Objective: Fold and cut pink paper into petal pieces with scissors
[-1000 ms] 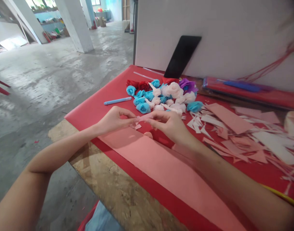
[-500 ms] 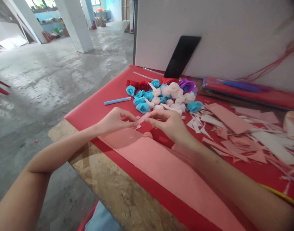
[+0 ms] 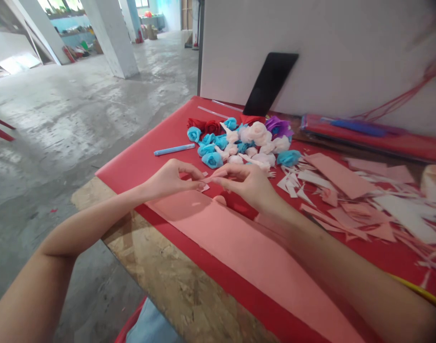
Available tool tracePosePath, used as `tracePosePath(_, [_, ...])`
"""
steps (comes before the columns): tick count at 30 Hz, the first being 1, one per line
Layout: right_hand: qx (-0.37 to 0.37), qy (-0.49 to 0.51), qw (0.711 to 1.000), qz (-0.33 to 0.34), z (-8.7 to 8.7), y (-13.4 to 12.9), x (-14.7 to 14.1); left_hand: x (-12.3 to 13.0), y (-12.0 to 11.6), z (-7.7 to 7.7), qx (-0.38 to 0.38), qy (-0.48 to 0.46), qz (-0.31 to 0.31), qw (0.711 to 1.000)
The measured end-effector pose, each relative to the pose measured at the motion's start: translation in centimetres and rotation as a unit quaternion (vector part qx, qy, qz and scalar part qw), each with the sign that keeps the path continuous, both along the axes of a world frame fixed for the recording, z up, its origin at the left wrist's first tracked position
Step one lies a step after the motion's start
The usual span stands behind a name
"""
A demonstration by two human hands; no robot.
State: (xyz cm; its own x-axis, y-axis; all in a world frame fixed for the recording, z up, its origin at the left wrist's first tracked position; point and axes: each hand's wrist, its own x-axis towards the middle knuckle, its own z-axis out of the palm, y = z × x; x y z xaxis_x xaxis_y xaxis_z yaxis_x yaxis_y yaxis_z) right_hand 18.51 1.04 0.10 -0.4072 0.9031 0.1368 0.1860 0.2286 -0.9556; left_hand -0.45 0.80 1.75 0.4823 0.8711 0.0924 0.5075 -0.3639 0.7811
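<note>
My left hand (image 3: 170, 179) and my right hand (image 3: 252, 185) nearly meet over the red-covered table. Their fingertips pinch the two ends of a small pink paper piece (image 3: 209, 179), which shows only as a thin sliver between them. Small pale paper bits (image 3: 205, 187) lie just under my left fingertips. Below both hands stretches a long pink paper sheet (image 3: 218, 233), with a small rounded pink piece (image 3: 220, 200) at its upper edge. Just beyond the fingers sits a heap of paper flowers (image 3: 259, 134) in blue, white, red and purple.
A light blue pen (image 3: 174, 149) lies left of the flowers. Pink and white paper scraps (image 3: 360, 214) cover the right side. A black phone-like slab (image 3: 270, 83) leans on the white panel (image 3: 328, 57) behind. The bare board edge (image 3: 167, 271) is nearest me.
My right fingertips have shifted slightly left, closer to my left hand. The pink paper piece has turned from a visible flat strip to a thin sliver. My left hand has barely moved.
</note>
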Motion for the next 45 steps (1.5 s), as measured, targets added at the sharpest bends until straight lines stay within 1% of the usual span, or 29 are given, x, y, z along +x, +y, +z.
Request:
tracePosePath(4, [0.003, -0.003, 0.999, -0.036, 0.2, 0.1, 0.0, 0.2, 0.0, 0.0, 0.014, 0.001, 0.005, 1.0])
tracePosePath(6, [0.0, -0.01, 0.998, -0.058, 0.2, 0.2, 0.0, -0.1, 0.2, 0.3, 0.04, 0.016, 0.007, 0.999])
tracePosePath(8, [-0.008, -0.019, 0.996, -0.082, 0.1, 0.3, 0.0, -1.1, 0.8, 0.9, 0.093, 0.064, 0.003, 0.994])
tracePosePath(10, [-0.024, -0.031, 0.993, -0.107, -0.2, 0.5, 0.2, -2.5, 1.5, 1.5, 0.142, 0.159, -0.004, 0.977])
tracePosePath(13, [-0.055, -0.056, 0.988, -0.137, -0.9, 0.9, 0.4, -4.4, 2.3, 2.2, 0.105, 0.282, -0.018, 0.953])
tracePosePath(15, [-0.071, -0.073, 0.984, -0.145, -1.5, 1.1, 0.5, -4.9, 2.4, 2.2, 0.081, 0.313, -0.05, 0.945])
tracePosePath(17, [-0.08, -0.085, 0.982, -0.148, -1.7, 1.3, 0.6, -4.8, 2.3, 1.9, 0.07, 0.323, -0.092, 0.939])
tracePosePath(19, [-0.079, -0.089, 0.981, -0.154, -1.6, 1.4, 0.5, -4.5, 2.1, 1.6, 0.064, 0.326, -0.117, 0.936])
tracePosePath(22, [-0.069, -0.081, 0.981, -0.164, -0.7, 1.3, 0.1, -4.0, 1.9, 1.2, 0.05, 0.327, -0.12, 0.936])
tracePosePath(24, [-0.066, -0.073, 0.981, -0.167, 0.0, 1.2, -0.3, -3.8, 1.7, 1.2, 0.059, 0.327, -0.132, 0.934])
tracePosePath(26, [-0.073, -0.066, 0.981, -0.168, 0.5, 1.2, -0.8, -3.6, 1.3, 1.5, 0.087, 0.334, -0.152, 0.926])
tracePosePath(28, [-0.096, -0.06, 0.98, -0.163, 0.7, 1.4, -1.4, -3.3, 0.7, 2.0, 0.117, 0.35, -0.164, 0.915])
tracePosePath(33, [-0.197, -0.079, 0.971, -0.111, 0.7, 1.9, -2.2, -2.6, -0.9, 2.8, 0.178, 0.389, -0.176, 0.886])
tracePosePath(37, [-0.227, -0.117, 0.964, -0.071, 0.7, 2.0, -2.7, -2.5, -1.3, 2.8, 0.222, 0.408, -0.186, 0.866])
tracePosePath(40, [-0.224, -0.159, 0.96, -0.054, 0.3, 2.2, -3.1, -2.6, -1.4, 2.8, 0.221, 0.403, -0.185, 0.869])
tracePosePath(45, [-0.21, -0.234, 0.948, -0.046, -0.9, 2.9, -3.6, -2.6, -1.1, 2.9, 0.177, 0.364, -0.19, 0.895])
